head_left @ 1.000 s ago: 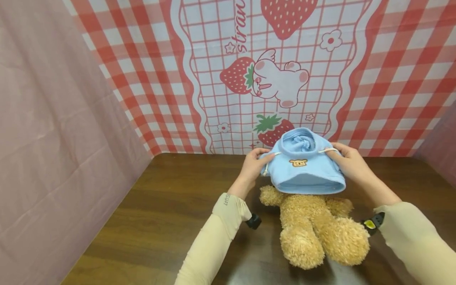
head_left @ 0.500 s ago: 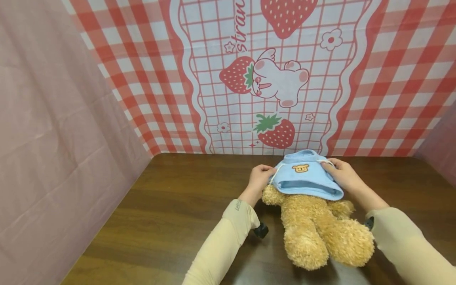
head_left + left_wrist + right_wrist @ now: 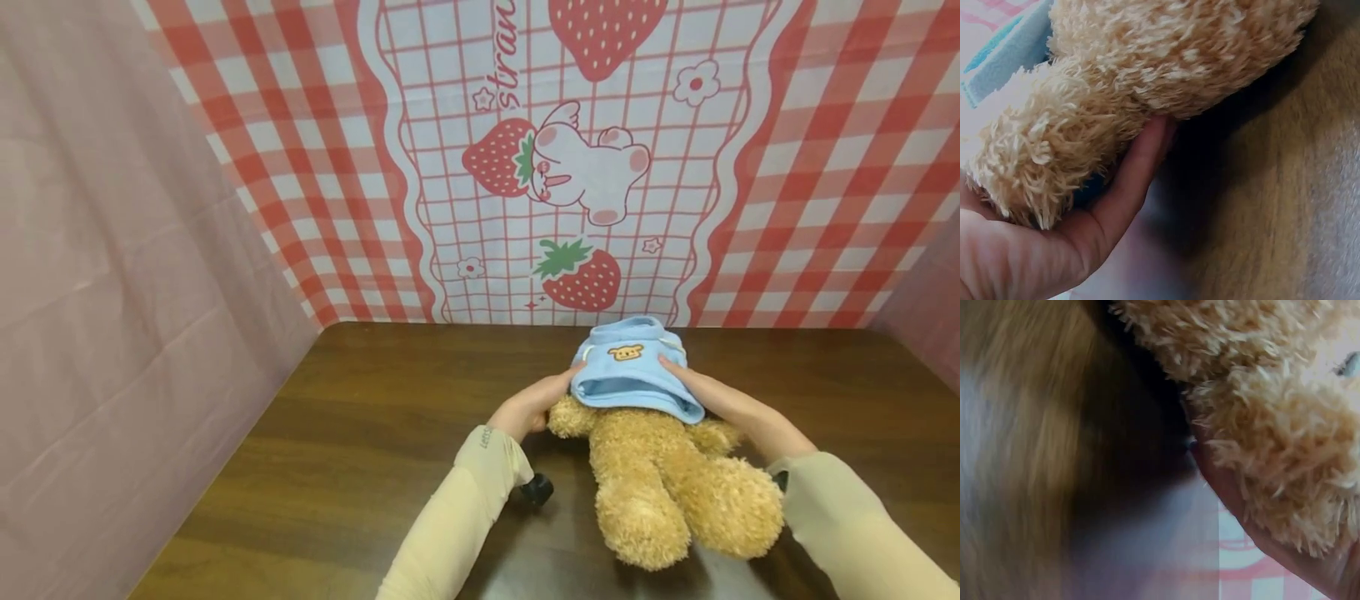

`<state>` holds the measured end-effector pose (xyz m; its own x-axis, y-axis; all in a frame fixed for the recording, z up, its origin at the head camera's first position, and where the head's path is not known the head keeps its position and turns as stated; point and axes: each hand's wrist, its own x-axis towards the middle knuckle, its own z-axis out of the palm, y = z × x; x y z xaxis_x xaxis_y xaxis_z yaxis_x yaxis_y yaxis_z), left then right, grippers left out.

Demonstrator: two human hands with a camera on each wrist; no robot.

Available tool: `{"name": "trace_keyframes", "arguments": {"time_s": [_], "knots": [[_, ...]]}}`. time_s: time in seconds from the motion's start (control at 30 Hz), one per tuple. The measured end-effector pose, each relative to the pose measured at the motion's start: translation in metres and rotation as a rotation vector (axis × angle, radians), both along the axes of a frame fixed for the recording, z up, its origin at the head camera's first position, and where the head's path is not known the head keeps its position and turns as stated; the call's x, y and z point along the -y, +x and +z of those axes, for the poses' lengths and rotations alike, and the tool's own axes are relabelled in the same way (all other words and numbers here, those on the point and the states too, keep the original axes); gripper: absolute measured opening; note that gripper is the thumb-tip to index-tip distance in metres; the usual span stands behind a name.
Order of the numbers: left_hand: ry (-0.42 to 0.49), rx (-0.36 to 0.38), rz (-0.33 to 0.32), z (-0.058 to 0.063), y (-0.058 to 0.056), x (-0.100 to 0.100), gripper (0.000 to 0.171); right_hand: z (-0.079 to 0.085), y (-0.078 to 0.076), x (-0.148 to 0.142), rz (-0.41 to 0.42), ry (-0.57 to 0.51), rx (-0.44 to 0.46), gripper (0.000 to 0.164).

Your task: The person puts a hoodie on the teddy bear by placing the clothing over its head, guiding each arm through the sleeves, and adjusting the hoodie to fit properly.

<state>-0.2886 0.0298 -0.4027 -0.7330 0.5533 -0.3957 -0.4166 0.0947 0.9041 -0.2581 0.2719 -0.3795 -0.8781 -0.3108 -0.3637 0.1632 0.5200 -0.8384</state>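
Observation:
A golden-brown teddy bear (image 3: 633, 454) lies on its back, legs toward me. A light blue hoodie (image 3: 637, 377) with a small dog-face patch covers its head and upper chest; both stubby arms stick out below the hem. My left hand (image 3: 534, 404) grips the bear's side, thumb on the hoodie. In the left wrist view, its fingers (image 3: 1129, 178) reach under the furry arm (image 3: 1041, 140) to the body's underside. On the other side my right hand (image 3: 738, 410) holds the bear likewise, thumb on the hoodie. Its remaining fingers are mostly hidden beneath the bear.
The brown wooden table (image 3: 360, 450) extends to both sides. A red-and-white strawberry cloth (image 3: 480, 242) hangs right behind its back edge. A pinkish curtain (image 3: 135, 275) borders the left side.
The hoodie has come down lower, its neck opening now tipped back. Both hands have let go of the hoodie's upper sides and slid down to hold the bear under its arms.

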Motion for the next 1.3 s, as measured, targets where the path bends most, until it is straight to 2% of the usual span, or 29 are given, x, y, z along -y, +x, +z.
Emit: {"name": "trace_keyframes", "arguments": {"time_s": [0.17, 0.4, 0.57, 0.7, 0.97, 1.03, 1.13, 1.23, 1.3], "knots": [[0.015, -0.011, -0.025, 0.001, 0.001, 0.009, 0.063, 0.0, 0.011, 0.012, -0.016, -0.121, 0.092, 0.088], [0.017, -0.031, -0.049, 0.006, 0.005, 0.03, 0.065, 0.0, 0.019, 0.031, -0.051, -0.258, 0.131, 0.084], [0.033, -0.051, -0.06, 0.008, 0.009, 0.048, 0.064, 0.001, 0.023, 0.046, -0.045, -0.239, 0.102, 0.085], [-0.015, -0.103, -0.054, 0.01, 0.013, 0.06, 0.064, 0.001, 0.026, 0.057, -0.052, -0.191, 0.081, 0.089], [-0.006, -0.12, -0.035, 0.009, 0.018, 0.07, 0.06, -0.004, 0.028, 0.067, -0.066, -0.284, 0.098, 0.085], [-0.049, -0.157, -0.02, 0.007, 0.018, 0.071, 0.059, -0.006, 0.028, 0.067, -0.078, -0.302, 0.117, 0.083], [-0.176, -0.269, 0.002, 0.006, 0.016, 0.073, 0.059, -0.008, 0.028, 0.066, -0.085, -0.298, 0.129, 0.082], [-0.314, -0.402, 0.025, 0.008, 0.015, 0.075, 0.057, -0.006, 0.031, 0.064, -0.09, -0.24, 0.085, 0.086], [-0.371, -0.459, 0.035, 0.009, 0.013, 0.077, 0.056, -0.004, 0.033, 0.062, -0.093, -0.206, 0.04, 0.086]]}}
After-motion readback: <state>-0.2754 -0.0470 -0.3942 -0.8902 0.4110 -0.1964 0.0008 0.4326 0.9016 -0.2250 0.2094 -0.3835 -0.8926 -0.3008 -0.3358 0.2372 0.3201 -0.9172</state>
